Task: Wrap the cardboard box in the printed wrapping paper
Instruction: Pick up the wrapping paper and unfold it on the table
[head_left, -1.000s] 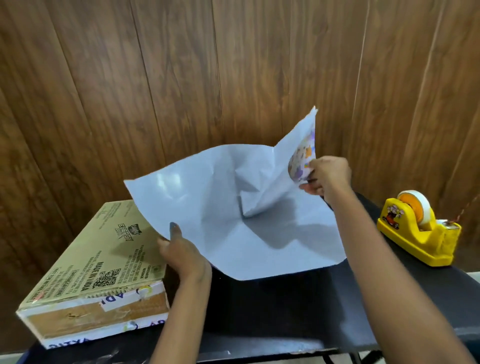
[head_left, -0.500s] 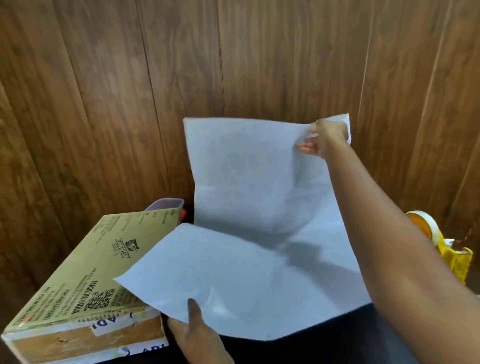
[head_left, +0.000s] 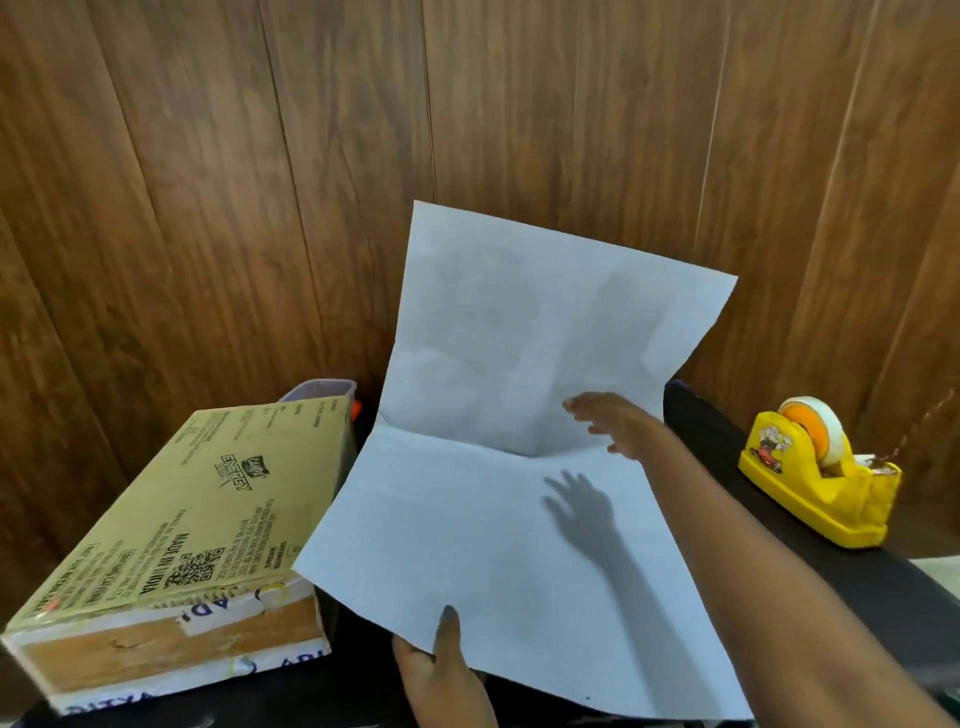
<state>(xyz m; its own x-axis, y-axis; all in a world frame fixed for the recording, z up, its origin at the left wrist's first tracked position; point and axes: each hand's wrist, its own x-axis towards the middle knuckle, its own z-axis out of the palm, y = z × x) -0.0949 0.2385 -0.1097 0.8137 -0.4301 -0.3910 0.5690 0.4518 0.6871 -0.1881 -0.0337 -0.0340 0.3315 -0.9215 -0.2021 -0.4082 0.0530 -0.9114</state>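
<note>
- The wrapping paper (head_left: 493, 519) sits mid-table, white side up. The near half lies flat and the far half stands against the wooden wall (head_left: 260, 208). Nothing pins that upright half, so it could flop forward or slide.
- The cardboard box (head_left: 208, 509) is on the left, not on the sheet yet. The paper's left corner laps over the box's near right edge, so dragging the box across might snag and crumple it.
- The tape dispenser (head_left: 815, 483) is far right, well apart from the paper. Reaching for it later could let a fold spring open.
- The left hand (head_left: 441, 670) pinches the near edge, thumb on top. That's a single hold, so the sheet can pivot.
- The right hand (head_left: 613, 423) has its fingers straight and spread, holding nothing, near the crease. Can't tell if it touches the paper.
</note>
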